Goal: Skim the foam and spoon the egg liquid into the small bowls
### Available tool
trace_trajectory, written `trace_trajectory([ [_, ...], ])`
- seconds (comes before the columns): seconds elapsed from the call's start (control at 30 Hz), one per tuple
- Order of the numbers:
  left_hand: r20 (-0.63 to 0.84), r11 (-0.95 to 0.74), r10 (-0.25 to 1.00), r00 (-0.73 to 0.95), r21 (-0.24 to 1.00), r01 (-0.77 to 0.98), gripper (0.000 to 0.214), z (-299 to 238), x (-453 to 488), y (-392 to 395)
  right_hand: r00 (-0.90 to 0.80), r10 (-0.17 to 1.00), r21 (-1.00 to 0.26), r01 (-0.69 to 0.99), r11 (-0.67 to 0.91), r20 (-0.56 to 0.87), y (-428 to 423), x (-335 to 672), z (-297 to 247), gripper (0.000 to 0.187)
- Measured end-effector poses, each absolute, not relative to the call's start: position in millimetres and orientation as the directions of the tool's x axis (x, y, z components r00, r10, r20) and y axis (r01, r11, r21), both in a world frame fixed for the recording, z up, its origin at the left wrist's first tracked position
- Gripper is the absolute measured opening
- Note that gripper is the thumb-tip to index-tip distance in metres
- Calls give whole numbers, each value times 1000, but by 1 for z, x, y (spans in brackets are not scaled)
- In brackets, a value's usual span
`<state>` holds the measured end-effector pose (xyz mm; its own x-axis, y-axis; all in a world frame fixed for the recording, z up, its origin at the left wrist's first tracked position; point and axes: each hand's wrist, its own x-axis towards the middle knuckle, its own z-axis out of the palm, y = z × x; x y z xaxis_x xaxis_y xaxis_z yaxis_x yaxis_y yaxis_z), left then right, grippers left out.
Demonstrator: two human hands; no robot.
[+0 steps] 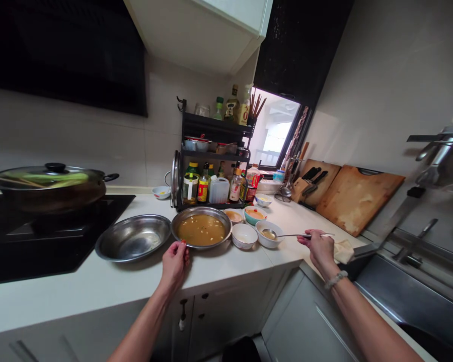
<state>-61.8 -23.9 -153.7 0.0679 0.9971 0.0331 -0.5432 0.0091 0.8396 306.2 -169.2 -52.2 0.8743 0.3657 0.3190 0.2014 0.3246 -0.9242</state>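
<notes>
In my right hand is the handle of a long metal spoon. Its scoop rests in a white bowl that has a little light brown liquid in it. My left hand is closed at the near left rim of a wide metal basin, thumb and fingers pinching the edge. Brown broth with pale bits floating on it fills the basin. Between basin and spoon bowl sits another white bowl, and behind these are a bowl of orange liquid and a small pale bowl.
An empty metal basin stands left, beside the cooktop with a lidded pan. A black rack of bottles rises behind the bowls. Cutting boards and a knife block lean near the wall; a sink lies right.
</notes>
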Motion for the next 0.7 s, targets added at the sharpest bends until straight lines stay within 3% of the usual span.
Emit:
trace_trajectory([
  [0.3, 39, 0, 998, 58, 827, -562, 42, -155, -61, -23, 906, 351, -931, 108, 350, 237, -167, 298, -29, 9],
  [0.7, 30, 6, 998, 54, 823, -568, 42, -151, -60, -26, 790, 551, -922, 48, 384, 271, -117, 220, -2, 7],
])
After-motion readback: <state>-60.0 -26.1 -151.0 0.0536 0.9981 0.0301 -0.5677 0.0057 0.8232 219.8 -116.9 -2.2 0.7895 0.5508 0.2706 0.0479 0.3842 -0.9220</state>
